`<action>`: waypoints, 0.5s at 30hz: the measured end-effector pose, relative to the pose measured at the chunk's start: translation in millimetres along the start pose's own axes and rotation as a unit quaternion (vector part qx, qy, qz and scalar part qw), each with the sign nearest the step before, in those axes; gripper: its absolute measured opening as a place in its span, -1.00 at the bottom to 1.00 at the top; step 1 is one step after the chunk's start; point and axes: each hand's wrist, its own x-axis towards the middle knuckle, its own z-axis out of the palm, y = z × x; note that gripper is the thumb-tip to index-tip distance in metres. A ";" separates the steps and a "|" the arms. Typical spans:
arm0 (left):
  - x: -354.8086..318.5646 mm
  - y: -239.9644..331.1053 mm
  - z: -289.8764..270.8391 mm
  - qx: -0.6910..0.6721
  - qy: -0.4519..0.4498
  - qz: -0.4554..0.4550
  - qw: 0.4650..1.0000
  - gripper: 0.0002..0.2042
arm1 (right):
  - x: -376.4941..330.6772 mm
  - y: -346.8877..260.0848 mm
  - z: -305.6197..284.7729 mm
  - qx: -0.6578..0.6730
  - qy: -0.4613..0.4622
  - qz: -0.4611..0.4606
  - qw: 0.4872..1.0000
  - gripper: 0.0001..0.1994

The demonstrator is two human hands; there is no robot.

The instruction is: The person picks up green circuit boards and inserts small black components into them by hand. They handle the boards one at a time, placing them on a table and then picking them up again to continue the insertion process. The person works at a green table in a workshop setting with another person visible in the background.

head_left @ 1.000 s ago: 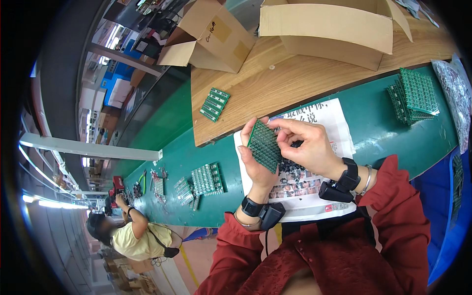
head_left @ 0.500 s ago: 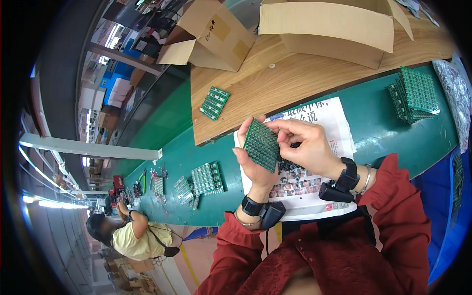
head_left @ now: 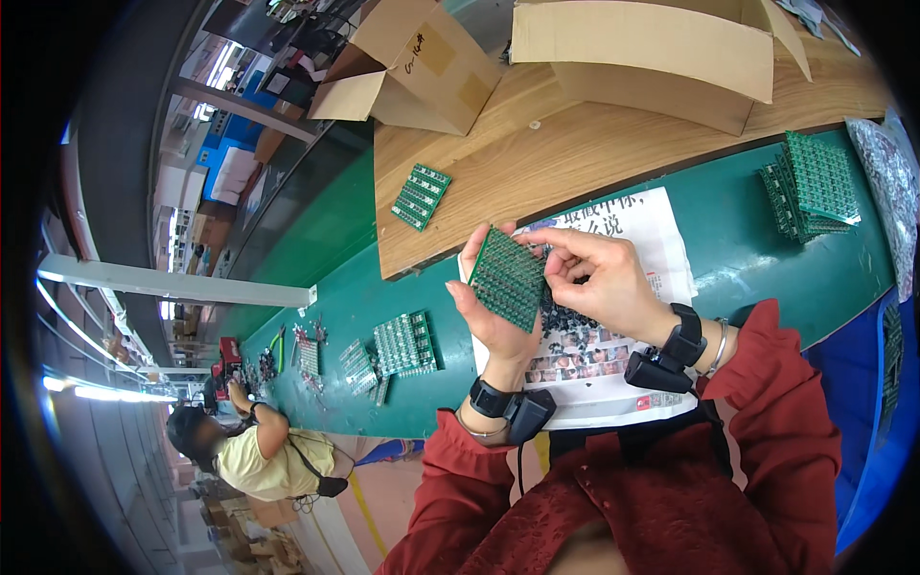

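A green circuit board (head_left: 506, 283) with rows of small parts lies tilted across the palm of my left hand (head_left: 498, 331), whose fingers and thumb grip its edges. My right hand (head_left: 604, 273) is at the board's right side, its index finger reaching to the upper edge. Its thumb and other fingers are curled together; whatever they may hold is too small to make out. Below the hands, a heap of small black parts (head_left: 565, 321) lies on a printed newspaper sheet (head_left: 671, 254), partly covered by my right hand and the board.
Stacked circuit boards stand at the right (head_left: 819, 187) and left (head_left: 404, 345) on the green bench (head_left: 738, 244). Another board (head_left: 421, 196) lies on the wooden top (head_left: 479, 182), near open cardboard boxes (head_left: 642, 53). A bubble-wrap bag (head_left: 886, 182) and blue bin (head_left: 862, 412) are rightmost. A co-worker (head_left: 273, 455) sits left.
The right index finger has stretched out along the board's upper edge, where it was bent at the right edge before. My left hand still holds the board, turned slightly more face-up.
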 end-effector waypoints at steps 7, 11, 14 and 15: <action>-2.2 -2.4 -0.7 -0.018 -0.009 -0.012 1.000 -0.22 | -1.8 11.0 8.3 0.014 -0.008 0.009 1.000 -0.56; -0.3 -1.2 0.5 -0.028 0.010 -0.016 0.999 -0.22 | -0.8 5.9 1.4 -0.034 -0.019 -0.006 0.999 -0.53; 1.9 1.8 -0.1 -0.045 0.029 -0.017 0.998 -0.22 | 0.5 2.6 0.9 -0.015 -0.013 0.012 1.000 -0.55; 1.4 1.6 0.7 -0.045 0.031 -0.019 0.998 -0.22 | 0.3 2.4 1.6 -0.003 -0.014 0.027 1.000 -0.56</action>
